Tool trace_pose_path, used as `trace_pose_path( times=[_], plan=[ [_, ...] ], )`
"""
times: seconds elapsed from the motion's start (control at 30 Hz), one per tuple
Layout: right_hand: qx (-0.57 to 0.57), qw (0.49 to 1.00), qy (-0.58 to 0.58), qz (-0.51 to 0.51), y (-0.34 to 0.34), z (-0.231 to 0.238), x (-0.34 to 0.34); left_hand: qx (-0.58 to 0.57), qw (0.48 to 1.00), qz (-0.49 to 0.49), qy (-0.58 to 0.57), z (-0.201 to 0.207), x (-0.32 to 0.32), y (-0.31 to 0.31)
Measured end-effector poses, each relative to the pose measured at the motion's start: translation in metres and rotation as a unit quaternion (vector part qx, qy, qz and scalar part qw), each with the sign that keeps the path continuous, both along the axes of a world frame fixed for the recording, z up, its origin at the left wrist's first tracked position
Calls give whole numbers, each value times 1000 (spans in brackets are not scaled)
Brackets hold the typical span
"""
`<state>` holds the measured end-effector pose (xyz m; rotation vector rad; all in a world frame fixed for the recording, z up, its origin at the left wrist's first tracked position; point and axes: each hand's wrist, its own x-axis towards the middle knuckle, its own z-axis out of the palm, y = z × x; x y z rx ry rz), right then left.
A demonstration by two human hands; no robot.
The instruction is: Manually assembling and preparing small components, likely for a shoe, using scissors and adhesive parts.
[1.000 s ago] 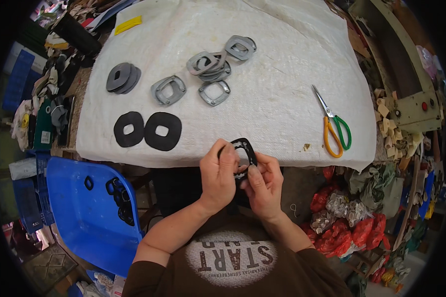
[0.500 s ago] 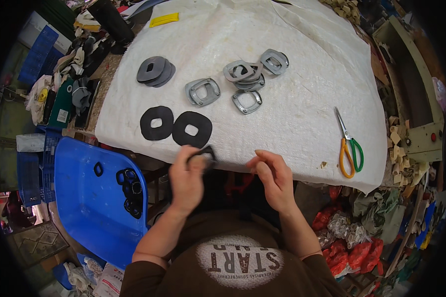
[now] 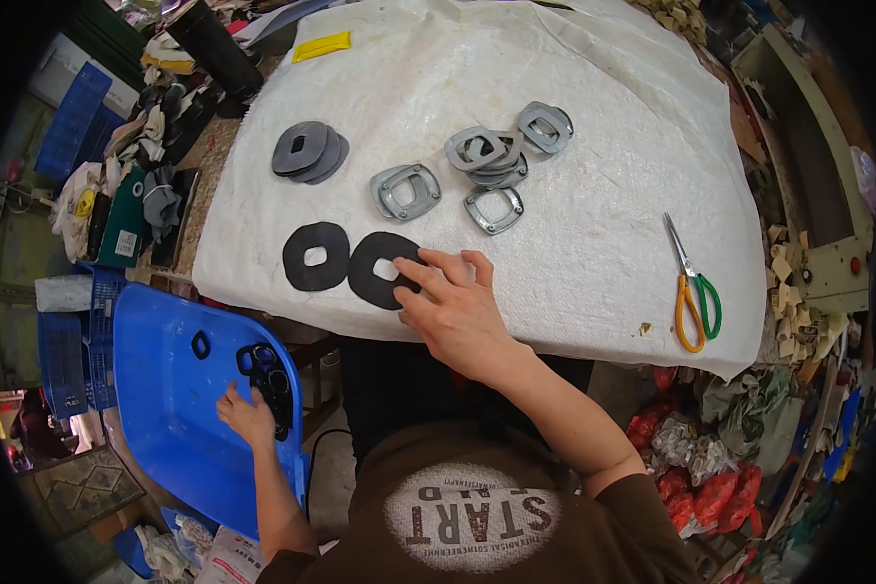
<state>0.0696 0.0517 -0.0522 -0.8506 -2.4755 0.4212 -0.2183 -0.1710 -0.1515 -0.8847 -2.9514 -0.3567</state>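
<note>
My left hand [image 3: 246, 417] hangs over the blue tub [image 3: 138, 389], fingers apart and nothing visible in them. Beside its fingertips lie several small black ring-shaped frames [image 3: 271, 375], and a single black frame [image 3: 200, 345] sits apart from them in the tub. On the white-covered table, my right hand [image 3: 457, 316] has its fingers spread at the right edge of a flat black pad [image 3: 365, 268] with a square hole. A second black pad [image 3: 302, 273] lies just left of it.
Grey metal frames [image 3: 405, 192] lie mid-table, with more in a loose pile [image 3: 496, 161]. A stack of grey pads [image 3: 307, 154] sits at left. Scissors [image 3: 686, 287] with orange and green handles rest at right. A yellow strip [image 3: 321, 46] lies at the far edge.
My left hand has gone from the table edge into the tub, and the black frame it held is no longer in it. My right hand has moved left to the black pad.
</note>
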Motion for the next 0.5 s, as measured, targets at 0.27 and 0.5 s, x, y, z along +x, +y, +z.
trace_pose_path(
  times=[0.27, 0.5],
  plan=[
    [34, 999, -29, -7, 11, 1, 39, 284, 851, -441, -28, 100, 125, 125],
    [12, 998, 31, -53, 25, 6, 84, 150, 769, -618, -70, 95, 196, 174]
  ],
)
